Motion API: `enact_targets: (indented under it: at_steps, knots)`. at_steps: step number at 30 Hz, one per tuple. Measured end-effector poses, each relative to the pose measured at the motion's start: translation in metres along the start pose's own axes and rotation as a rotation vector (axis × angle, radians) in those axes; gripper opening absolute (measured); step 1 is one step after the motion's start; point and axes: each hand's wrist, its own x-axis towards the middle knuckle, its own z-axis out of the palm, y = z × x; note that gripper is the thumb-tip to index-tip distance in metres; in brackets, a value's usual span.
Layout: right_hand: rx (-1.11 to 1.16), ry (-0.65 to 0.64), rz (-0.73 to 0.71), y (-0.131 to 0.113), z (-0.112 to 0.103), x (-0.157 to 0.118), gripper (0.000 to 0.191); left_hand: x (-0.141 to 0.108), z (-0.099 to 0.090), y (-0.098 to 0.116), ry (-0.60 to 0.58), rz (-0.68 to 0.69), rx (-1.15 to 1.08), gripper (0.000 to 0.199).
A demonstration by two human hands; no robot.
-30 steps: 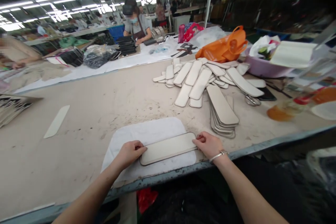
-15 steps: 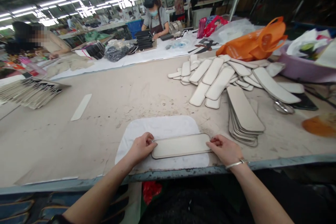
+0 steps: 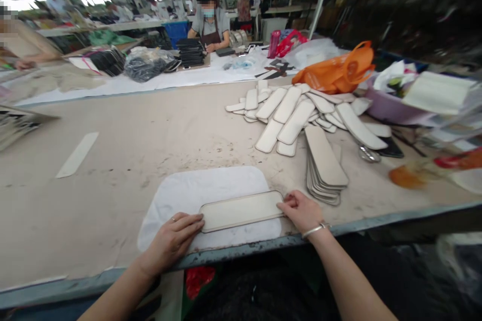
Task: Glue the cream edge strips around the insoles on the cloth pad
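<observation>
A long cream panel [image 3: 241, 210] with rounded corners and a dark edge lies on a white cloth-like sheet [image 3: 169, 188] near the table's front edge. At its left end rests my left hand [image 3: 176, 235], fingers stretched out with the tips on the panel; its thumb is hidden. My right hand [image 3: 299, 208] pinches the right end between thumb and fingers. Just beyond that hand stands a fanned stack of similar panels [image 3: 326, 160]. Behind the stack, more cream pieces [image 3: 286, 110] lie in a loose heap.
A single pale strip [image 3: 78, 155] lies at the left. Scissors-like metal handles [image 3: 369, 154], an orange bag [image 3: 339, 70] and a purple basin [image 3: 391, 105] are at the right. Across the table, a co-worker [image 3: 209, 20] sits behind a stack of black pieces [image 3: 191, 53].
My left hand has gone from pinching the panel's left end to lying with fingers stretched over it. My right hand keeps its pinch. The view has turned right.
</observation>
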Motion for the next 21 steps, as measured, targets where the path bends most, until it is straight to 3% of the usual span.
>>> enact_targets:
  at_steps: [6,21]
  knots:
    - [0.068,0.000,-0.011,-0.0004,-0.0002,0.0000,0.020,-0.0013,0.0067,-0.0078,0.059,0.018,0.004,0.033]
    - [0.053,-0.013,0.016,0.0001,0.0002,0.0011,0.017,0.0018,0.0060,-0.0016,0.044,-0.010,0.000,0.031]
